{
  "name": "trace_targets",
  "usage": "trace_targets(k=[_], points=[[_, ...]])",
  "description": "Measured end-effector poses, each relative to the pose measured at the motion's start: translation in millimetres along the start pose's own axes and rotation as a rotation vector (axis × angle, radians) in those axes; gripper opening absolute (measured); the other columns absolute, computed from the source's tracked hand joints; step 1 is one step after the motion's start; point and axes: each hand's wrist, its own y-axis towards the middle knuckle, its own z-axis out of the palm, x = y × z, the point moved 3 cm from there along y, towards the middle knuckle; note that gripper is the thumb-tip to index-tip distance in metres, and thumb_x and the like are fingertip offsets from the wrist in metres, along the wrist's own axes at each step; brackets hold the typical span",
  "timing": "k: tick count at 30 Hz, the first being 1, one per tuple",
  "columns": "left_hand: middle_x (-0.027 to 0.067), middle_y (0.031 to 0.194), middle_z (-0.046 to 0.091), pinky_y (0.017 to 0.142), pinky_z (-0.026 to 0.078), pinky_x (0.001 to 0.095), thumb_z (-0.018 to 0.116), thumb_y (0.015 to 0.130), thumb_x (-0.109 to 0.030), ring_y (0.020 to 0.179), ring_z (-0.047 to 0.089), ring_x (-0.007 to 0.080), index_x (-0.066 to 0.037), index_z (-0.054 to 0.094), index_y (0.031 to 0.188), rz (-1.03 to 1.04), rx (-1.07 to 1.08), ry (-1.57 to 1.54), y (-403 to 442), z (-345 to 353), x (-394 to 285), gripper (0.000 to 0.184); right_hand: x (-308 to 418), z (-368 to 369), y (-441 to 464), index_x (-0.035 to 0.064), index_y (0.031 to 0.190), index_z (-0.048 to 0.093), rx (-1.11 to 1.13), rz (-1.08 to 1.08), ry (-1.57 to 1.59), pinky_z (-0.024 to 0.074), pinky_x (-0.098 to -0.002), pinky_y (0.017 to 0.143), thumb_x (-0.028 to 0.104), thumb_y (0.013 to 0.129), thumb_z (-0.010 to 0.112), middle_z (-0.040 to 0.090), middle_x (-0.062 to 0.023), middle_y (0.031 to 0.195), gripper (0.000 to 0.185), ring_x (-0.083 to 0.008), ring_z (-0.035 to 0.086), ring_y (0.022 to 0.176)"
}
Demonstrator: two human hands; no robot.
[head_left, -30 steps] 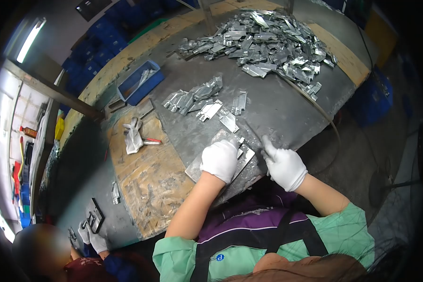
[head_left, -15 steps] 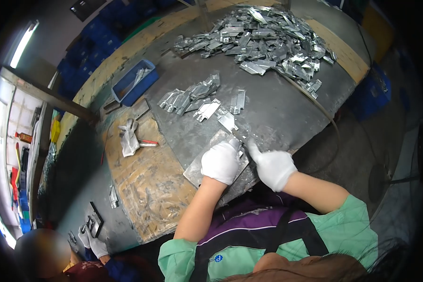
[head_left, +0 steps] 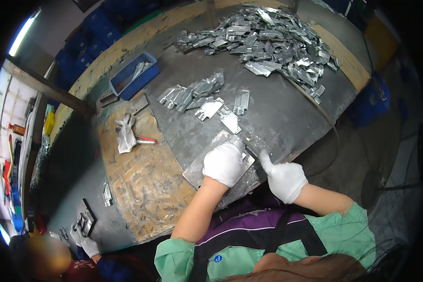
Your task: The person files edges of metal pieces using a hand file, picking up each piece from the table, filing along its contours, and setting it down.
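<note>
My left hand [head_left: 224,163], in a white glove, is closed over a small metal part [head_left: 244,155] on a flat metal plate [head_left: 195,173] at the table's near edge. Most of that part is hidden under the glove. To its right, my right hand [head_left: 287,181], also gloved, has its index finger stretched along a dark flat bar [head_left: 252,147], perhaps a file, and the other fingers curled. The bar's far end lies close to my left fingertips. Just beyond the plate are flat silvery metal parts [head_left: 230,120], and a small stack of them [head_left: 192,94] lies farther left.
A large heap of metal parts [head_left: 272,37] covers the back of the table. At left stand a blue bin [head_left: 135,77] and a brown board [head_left: 141,197] with a white glove [head_left: 126,134] and red-handled tool [head_left: 146,140]. A co-worker's gloved hands [head_left: 85,240] hold a dark frame lower left.
My right hand has moved right and slightly down, away from my left hand. The left hand stays over the plate, and the whole view has shifted slightly.
</note>
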Motion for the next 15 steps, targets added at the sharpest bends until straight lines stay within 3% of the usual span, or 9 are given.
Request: trace_targets(k=[3,6,13,15], points=[[0.015,0.081,0.064,0.064,0.052,0.0439,0.053,0.085,-0.018,0.074,0.064,0.033,-0.007,0.058,0.093,0.048,0.01,0.03,0,2,2,0.015,-6,2,8,0.002,0.137,0.041,-0.226,-0.081,0.027,0.0505,-0.0427,0.049,0.007,0.074,0.05,0.059,-0.0122,0.053,0.064,-0.0293,0.061,0.046],[0.0154,0.081,0.064,0.063,0.052,0.0444,0.055,0.084,-0.019,0.074,0.064,0.0335,-0.007,0.057,0.094,0.0,0.025,0.004,1,-4,-1,0.016,0,2,44,0.0023,0.138,0.038,-0.277,-0.036,0.042,0.0517,-0.0448,0.056,0.008,0.078,0.047,0.063,-0.0145,0.06,0.061,-0.0318,0.064,0.054],[0.0153,0.081,0.063,0.064,0.052,0.0448,0.056,0.084,-0.02,0.074,0.064,0.0332,-0.007,0.057,0.096,-0.014,0.053,-0.006,2,0,2,0.018,-12,6,-1,0.0019,0.138,0.039,-0.154,-0.043,0.001,0.051,-0.0438,0.051,0.009,0.077,0.048,0.062,-0.0136,0.057,0.062,-0.0311,0.063,0.051],[0.0143,0.075,0.064,0.059,0.052,0.0433,0.046,0.088,-0.015,0.068,0.065,0.0315,-0.006,0.057,0.089,0.074,-0.088,0.023,-1,-1,1,0.015,-12,6,8,0.0023,0.137,0.04,-0.206,-0.068,0.003,0.0504,-0.0437,0.049,0.009,0.077,0.048,0.061,-0.013,0.056,0.061,-0.0306,0.063,0.049]])
